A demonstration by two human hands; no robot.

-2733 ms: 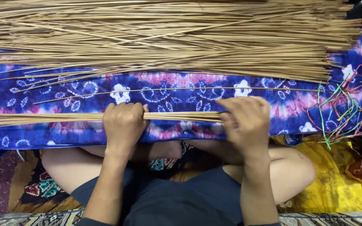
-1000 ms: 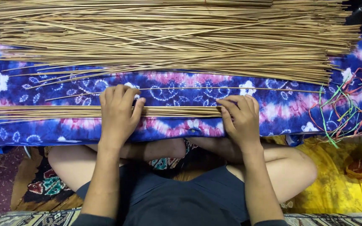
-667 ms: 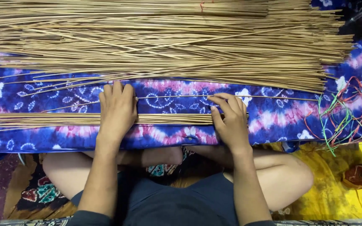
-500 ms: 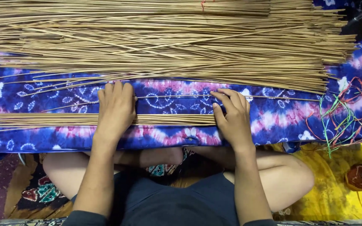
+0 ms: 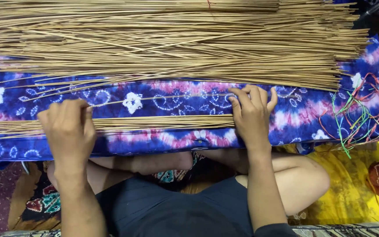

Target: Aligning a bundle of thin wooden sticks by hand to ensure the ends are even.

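A small bundle of thin tan sticks (image 5: 163, 123) lies across a blue, purple and pink tie-dye cloth (image 5: 312, 118) in front of me. My left hand (image 5: 69, 131) rests palm down on the bundle's left part, fingers curled over it. My right hand (image 5: 251, 112) is at the bundle's right end, its fingertips reaching up to a single loose stick (image 5: 163, 98) that lies just above the bundle. Beyond the cloth's far edge spreads a large pile of the same sticks (image 5: 172, 44).
A tangle of green, red and orange threads (image 5: 358, 114) lies on the cloth at the right. A yellow cloth (image 5: 356, 193) lies under my right knee. My crossed legs and dark shorts fill the bottom of the view.
My left hand slid left along the bundle. My right hand moved up from the bundle's end to the single stick above it.
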